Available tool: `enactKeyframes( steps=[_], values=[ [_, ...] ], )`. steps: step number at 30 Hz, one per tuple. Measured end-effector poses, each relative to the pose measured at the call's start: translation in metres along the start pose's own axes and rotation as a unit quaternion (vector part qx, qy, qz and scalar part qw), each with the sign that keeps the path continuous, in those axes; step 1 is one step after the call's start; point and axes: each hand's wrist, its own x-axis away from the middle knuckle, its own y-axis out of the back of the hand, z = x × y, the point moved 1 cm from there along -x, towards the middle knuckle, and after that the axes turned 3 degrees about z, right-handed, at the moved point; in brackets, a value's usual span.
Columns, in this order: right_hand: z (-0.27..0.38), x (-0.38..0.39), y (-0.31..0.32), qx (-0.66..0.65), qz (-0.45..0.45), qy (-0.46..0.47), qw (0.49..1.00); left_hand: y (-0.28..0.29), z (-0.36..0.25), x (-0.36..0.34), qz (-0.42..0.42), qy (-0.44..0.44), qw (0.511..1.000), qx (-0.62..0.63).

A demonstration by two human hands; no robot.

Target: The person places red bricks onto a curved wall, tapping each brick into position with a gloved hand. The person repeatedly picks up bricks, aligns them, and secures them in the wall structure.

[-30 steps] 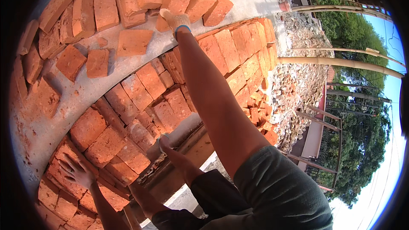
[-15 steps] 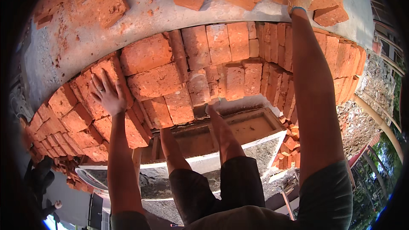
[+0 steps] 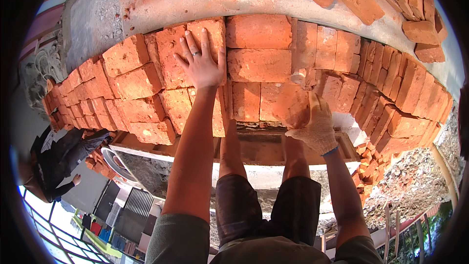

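Observation:
My left hand (image 3: 204,68), bare and with a ring on one finger, lies flat with its fingers spread on an upright orange-red brick (image 3: 205,26) in the stacked rows. Low over the stack, right of the middle, my right hand (image 3: 315,124) in a pale work glove grips a loose brick (image 3: 292,103). Motion blurs that brick slightly, and I cannot tell whether it touches the bricks under it. Two bricks lying lengthwise (image 3: 260,65) sit between my hands, one nearer than the other. Packed rows of bricks (image 3: 391,76) curve away to both sides.
Beyond the stack runs a grey concrete surface (image 3: 161,0) dusted with brick crumbs. Loose bricks (image 3: 366,5) are heaped on it at the far right. A wooden frame (image 3: 259,146) lies below the stack near my legs. Another person (image 3: 58,161) in dark clothing is at the left.
My right hand has come back from the loose bricks at the far right to the stack, bringing a brick. My left hand stays on the stack while the view has swung.

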Motion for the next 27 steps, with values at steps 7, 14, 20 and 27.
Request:
enactKeyframes(
  steps=[7,14,20,27],
  values=[
    [0.086,-0.032,-0.097,0.204,-0.050,0.133,0.969,0.003,0.000,0.001,-0.006,-0.011,1.000,0.000],
    [0.061,0.035,-0.173,-0.654,0.080,-0.492,0.569,0.012,-0.003,0.001,0.037,0.001,0.999,0.014],
    [0.070,-0.025,-0.194,-0.693,0.103,-0.342,0.627,0.009,-0.003,0.002,0.005,-0.002,1.000,0.024],
    [0.038,-0.071,-0.067,-0.376,0.138,-0.192,0.896,0.015,-0.006,0.000,0.041,0.009,0.999,-0.002]
  ],
)
